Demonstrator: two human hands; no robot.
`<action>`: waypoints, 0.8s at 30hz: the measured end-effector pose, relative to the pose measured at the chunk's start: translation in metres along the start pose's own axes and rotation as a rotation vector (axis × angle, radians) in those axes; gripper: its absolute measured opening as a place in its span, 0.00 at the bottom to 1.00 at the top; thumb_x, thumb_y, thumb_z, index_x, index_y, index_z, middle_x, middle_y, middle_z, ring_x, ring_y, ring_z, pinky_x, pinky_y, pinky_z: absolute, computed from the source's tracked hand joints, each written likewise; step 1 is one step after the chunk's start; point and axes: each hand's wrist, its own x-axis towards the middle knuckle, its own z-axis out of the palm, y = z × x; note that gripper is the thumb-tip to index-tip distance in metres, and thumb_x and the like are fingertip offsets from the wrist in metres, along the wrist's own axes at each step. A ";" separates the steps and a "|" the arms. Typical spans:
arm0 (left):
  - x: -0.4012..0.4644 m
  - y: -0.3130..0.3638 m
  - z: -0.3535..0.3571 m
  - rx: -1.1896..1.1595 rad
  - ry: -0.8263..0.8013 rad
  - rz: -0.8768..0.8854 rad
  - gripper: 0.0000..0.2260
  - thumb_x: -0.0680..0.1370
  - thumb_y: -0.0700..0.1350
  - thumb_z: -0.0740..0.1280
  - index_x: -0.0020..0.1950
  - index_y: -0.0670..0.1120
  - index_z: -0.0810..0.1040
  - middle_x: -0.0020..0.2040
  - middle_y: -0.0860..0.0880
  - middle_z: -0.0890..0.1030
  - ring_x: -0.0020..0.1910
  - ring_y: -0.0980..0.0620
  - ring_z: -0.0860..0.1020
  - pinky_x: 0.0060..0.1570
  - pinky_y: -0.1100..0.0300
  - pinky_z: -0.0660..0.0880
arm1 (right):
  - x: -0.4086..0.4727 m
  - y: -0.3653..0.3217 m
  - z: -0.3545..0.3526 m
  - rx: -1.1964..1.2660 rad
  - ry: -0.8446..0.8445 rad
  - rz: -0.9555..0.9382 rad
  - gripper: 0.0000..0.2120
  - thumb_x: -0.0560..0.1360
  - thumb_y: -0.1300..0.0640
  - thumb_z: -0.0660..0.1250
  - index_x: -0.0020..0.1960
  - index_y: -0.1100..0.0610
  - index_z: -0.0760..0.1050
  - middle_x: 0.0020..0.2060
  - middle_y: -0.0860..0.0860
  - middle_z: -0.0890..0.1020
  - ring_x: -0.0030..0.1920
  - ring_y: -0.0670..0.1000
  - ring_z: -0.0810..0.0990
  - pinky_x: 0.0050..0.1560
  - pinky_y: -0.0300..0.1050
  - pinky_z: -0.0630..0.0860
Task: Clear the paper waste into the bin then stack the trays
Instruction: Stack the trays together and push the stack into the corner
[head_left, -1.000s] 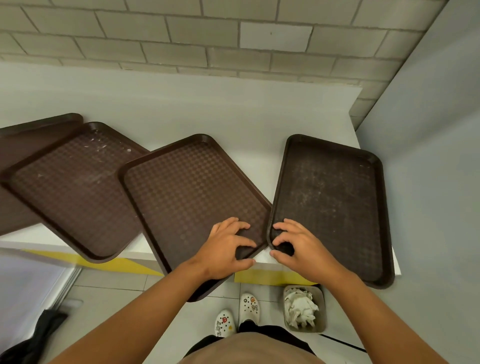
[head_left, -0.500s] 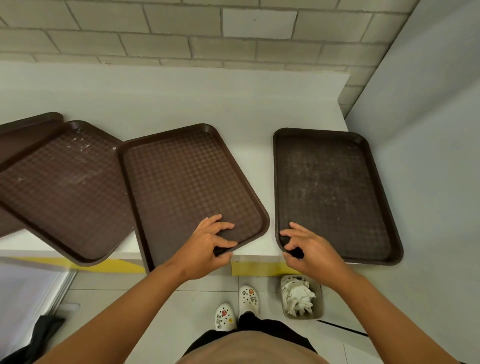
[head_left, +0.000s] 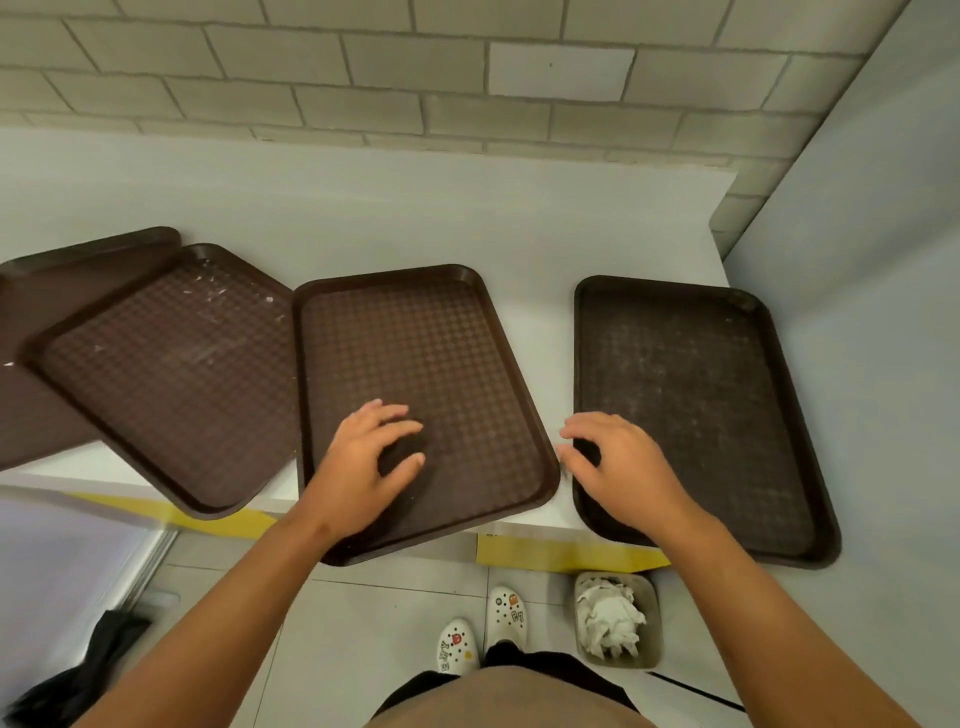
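1. The left hand (head_left: 371, 467) is hovering over the near part of the middle tray (head_left: 415, 384), fingers spread and curled, thumb out; it is gripping nothing, and whether the fingertips are touching the tray floor cannot be told

2. The right hand (head_left: 621, 467) is reaching across the near left rim of the right tray (head_left: 696, 410), fingers loosely curled and empty, not closing on the rim

3. Four brown trays are lying on the white counter (head_left: 493, 228): the right tray apart from the others, the middle tray overhanging the counter's front edge, a crumb-flecked tray (head_left: 166, 374) just left of it, and a fourth tray (head_left: 62, 270) partly under that one at the far left

4. Crumpled white paper (head_left: 610, 621) is sitting in the small bin (head_left: 652, 597) on the floor below the right tray, and no paper is showing on any tray, so the clearing is looking finished and the stacking is remaining

5. The trays are looking like stiff, light moulded plastic with a textured floor and a raised lip; they are likely sliding easily on the smooth counter

6. The best hold is probably the rim of a long side, thumb on top and fingers hooking under; the overhanging end of the middle tray is offering that underside freely, though pressing down there is risking tipping it off
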 end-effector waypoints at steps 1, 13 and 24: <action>0.002 -0.005 -0.008 0.012 0.091 -0.065 0.21 0.77 0.53 0.70 0.69 0.50 0.76 0.71 0.52 0.72 0.75 0.51 0.64 0.74 0.44 0.64 | 0.011 -0.005 0.001 0.009 0.011 0.000 0.14 0.80 0.47 0.66 0.64 0.50 0.79 0.64 0.44 0.80 0.65 0.47 0.76 0.63 0.42 0.71; 0.013 -0.031 -0.029 -0.108 0.223 -0.554 0.26 0.82 0.37 0.60 0.79 0.46 0.58 0.74 0.44 0.69 0.72 0.41 0.69 0.71 0.47 0.66 | 0.110 -0.027 0.050 0.075 -0.050 0.117 0.22 0.83 0.52 0.63 0.75 0.54 0.69 0.69 0.52 0.75 0.67 0.53 0.75 0.68 0.49 0.72; 0.072 -0.044 -0.037 0.083 0.091 -0.352 0.26 0.82 0.36 0.57 0.79 0.47 0.57 0.76 0.45 0.66 0.75 0.44 0.63 0.79 0.42 0.48 | 0.107 0.002 0.037 -0.173 0.083 0.208 0.20 0.80 0.51 0.64 0.71 0.54 0.71 0.52 0.51 0.81 0.58 0.56 0.78 0.68 0.58 0.69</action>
